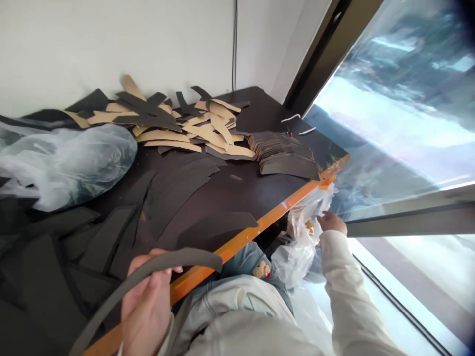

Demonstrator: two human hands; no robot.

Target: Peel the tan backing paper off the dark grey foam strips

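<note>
My left hand (146, 301) is closed around a curved dark grey strip (178, 258), held above the table's front edge. The strip looks flexible and bends down toward the lower left. Off the table's right side, my right hand (333, 222) is at a clear plastic bag (297, 257), its fingers curled in. Whatever they may pinch is too small to make out. Tan scraps show inside the bag. Below my left hand's strip, another dark strip (218, 227) lies flat at the table edge.
The dark table (241, 185) has an orange edge. Tan-backed strips (211, 131) lie heaped along the wall beside a neat row of dark strips (284, 153). A clear plastic bag bundle (92, 158) and dark flat pieces (48, 277) are on the left. Window glass (389, 109) stands right.
</note>
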